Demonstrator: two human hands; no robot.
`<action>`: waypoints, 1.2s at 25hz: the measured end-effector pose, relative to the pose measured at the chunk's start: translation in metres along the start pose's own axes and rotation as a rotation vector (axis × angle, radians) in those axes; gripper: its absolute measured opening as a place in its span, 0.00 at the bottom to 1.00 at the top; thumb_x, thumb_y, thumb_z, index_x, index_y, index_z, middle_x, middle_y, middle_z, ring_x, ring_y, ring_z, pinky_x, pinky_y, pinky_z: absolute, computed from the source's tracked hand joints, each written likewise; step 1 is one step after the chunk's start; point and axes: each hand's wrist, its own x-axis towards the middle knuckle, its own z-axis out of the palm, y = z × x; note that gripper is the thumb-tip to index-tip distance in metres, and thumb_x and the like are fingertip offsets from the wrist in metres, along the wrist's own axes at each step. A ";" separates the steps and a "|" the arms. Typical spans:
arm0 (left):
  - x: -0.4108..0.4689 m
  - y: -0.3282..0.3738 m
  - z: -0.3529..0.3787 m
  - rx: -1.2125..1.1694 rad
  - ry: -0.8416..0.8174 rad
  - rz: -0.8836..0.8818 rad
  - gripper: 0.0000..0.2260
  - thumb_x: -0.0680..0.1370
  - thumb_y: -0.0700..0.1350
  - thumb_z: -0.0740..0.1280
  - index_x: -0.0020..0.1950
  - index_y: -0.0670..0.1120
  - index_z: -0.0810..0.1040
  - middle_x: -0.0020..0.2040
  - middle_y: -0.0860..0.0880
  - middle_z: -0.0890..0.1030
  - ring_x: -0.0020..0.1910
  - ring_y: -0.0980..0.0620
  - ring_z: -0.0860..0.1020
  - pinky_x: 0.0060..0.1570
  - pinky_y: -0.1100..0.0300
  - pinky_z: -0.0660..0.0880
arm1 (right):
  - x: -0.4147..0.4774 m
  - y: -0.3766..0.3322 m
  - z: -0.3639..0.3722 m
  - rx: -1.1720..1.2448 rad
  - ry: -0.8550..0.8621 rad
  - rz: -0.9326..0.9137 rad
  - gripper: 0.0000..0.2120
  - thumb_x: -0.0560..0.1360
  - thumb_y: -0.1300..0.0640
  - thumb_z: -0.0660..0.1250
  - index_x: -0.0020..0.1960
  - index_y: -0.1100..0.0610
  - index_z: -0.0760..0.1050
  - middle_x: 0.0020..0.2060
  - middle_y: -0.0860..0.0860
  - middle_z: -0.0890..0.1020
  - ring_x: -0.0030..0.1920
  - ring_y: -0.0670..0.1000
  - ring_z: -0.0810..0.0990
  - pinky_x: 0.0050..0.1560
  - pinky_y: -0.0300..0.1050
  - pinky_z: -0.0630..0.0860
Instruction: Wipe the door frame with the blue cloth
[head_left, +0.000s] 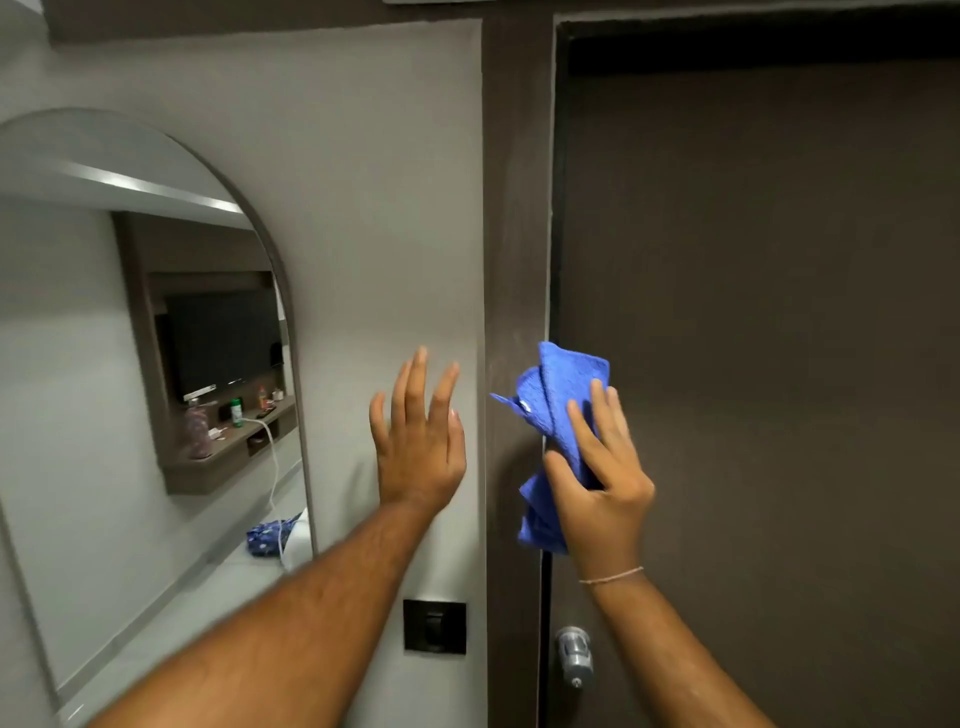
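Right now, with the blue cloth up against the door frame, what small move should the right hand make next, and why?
Probably slide the right hand straight up, pressing the blue cloth along the door frame. The cloth sits about mid-height, with a long strip of frame above it.

fluffy terry blue cloth (558, 400), matt woodgrain door frame (514, 208), glossy mirror (104, 364)

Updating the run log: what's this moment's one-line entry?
right hand: presses blue cloth on door frame | left hand: open, on wall
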 end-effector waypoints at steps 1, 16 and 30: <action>0.033 -0.003 0.003 -0.009 0.035 0.005 0.30 0.83 0.46 0.59 0.86 0.54 0.61 0.88 0.44 0.59 0.86 0.45 0.60 0.81 0.41 0.52 | 0.013 0.002 0.016 0.008 -0.015 -0.031 0.22 0.73 0.70 0.73 0.67 0.67 0.83 0.74 0.57 0.76 0.78 0.63 0.73 0.78 0.46 0.72; 0.128 -0.045 0.045 0.069 0.212 0.270 0.35 0.81 0.53 0.59 0.89 0.48 0.58 0.89 0.44 0.56 0.88 0.42 0.52 0.85 0.40 0.48 | 0.081 0.045 0.121 -0.772 -0.194 -0.366 0.35 0.85 0.35 0.56 0.87 0.49 0.58 0.88 0.51 0.53 0.88 0.52 0.51 0.87 0.50 0.47; 0.130 -0.044 0.044 0.051 0.205 0.257 0.33 0.83 0.49 0.56 0.89 0.52 0.55 0.90 0.48 0.54 0.88 0.44 0.54 0.86 0.42 0.48 | 0.337 -0.043 0.136 -0.673 -0.234 -0.494 0.33 0.88 0.44 0.57 0.88 0.56 0.51 0.88 0.55 0.52 0.88 0.56 0.48 0.88 0.56 0.46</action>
